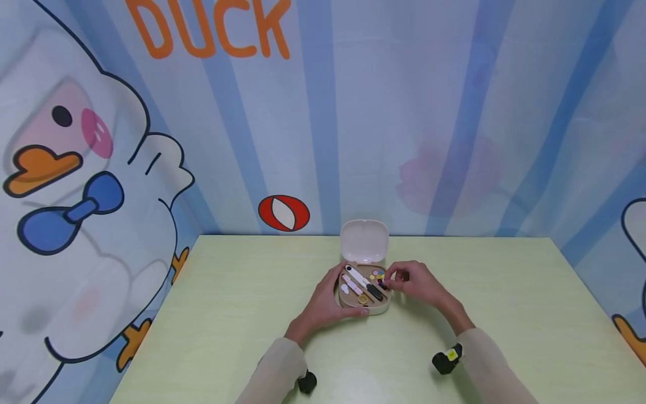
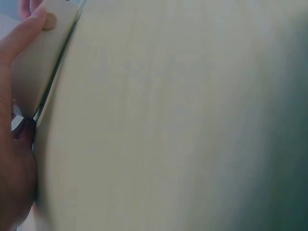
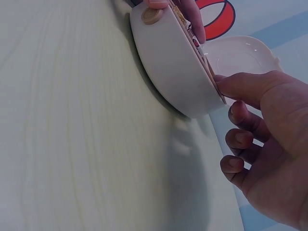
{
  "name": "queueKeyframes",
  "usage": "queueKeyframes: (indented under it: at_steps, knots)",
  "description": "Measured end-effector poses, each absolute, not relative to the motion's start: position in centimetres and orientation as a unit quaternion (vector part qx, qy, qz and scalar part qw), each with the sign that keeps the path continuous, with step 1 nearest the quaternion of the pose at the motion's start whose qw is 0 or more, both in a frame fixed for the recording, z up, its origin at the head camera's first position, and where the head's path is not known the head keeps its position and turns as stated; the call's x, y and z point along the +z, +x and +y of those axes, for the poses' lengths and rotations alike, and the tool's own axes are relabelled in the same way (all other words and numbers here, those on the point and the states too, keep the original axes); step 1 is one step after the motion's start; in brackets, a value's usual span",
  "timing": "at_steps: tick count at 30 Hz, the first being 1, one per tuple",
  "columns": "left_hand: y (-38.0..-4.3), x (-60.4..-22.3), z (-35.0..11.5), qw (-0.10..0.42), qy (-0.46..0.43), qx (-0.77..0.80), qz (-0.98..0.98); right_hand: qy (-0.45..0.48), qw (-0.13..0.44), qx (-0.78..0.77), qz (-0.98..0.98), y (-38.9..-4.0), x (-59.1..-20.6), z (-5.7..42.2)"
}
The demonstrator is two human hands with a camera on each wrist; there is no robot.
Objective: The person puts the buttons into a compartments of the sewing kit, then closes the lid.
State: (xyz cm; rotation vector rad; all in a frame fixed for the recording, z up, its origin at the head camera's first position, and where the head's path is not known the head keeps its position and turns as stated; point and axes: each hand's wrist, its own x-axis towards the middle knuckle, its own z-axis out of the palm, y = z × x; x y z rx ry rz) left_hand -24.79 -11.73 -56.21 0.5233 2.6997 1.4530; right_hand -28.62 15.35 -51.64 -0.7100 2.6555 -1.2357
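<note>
A small cream box (image 1: 381,309) with its lid (image 1: 364,241) raised looks like a sewing kit. My left hand (image 1: 327,303) grips its left side; in the left wrist view the thumb (image 2: 24,34) lies by a round tan catch (image 2: 49,21) on the front wall. Inside are a white-and-black slim tool (image 1: 364,282), a pink stick (image 1: 351,284), a gold ring-shaped piece (image 1: 363,299) and several small coloured buttons (image 1: 375,275). My right hand (image 1: 416,281) reaches over the right rim, thumb and forefinger at the dark pieces there. What lies between those fingertips is hidden.
The box stands on a pale yellow-green table (image 1: 252,292), near its back edge. Behind it hangs a blue striped cloth (image 1: 363,112) with duck pictures. Small black devices (image 1: 446,362) sit at both wrists.
</note>
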Motion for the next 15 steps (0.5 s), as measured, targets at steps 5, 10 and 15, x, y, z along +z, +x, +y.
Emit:
queueKeyframes:
  at_steps: [5,10,15]
  knots:
    - [-24.89,-56.29,-11.73,0.014,0.170,0.470,0.866,-0.222,0.065,-0.404,0.885,-28.75,-51.60,15.27]
    - [-24.95,-56.39,-11.74,0.012,0.173,0.469,0.866,-0.214,0.055,-0.404,0.888,-28.83,-51.62,15.14]
    - [-24.89,-56.32,-11.74,0.014,0.167,0.466,0.868,-0.204,0.033,-0.413,0.887,-28.92,-51.58,15.09]
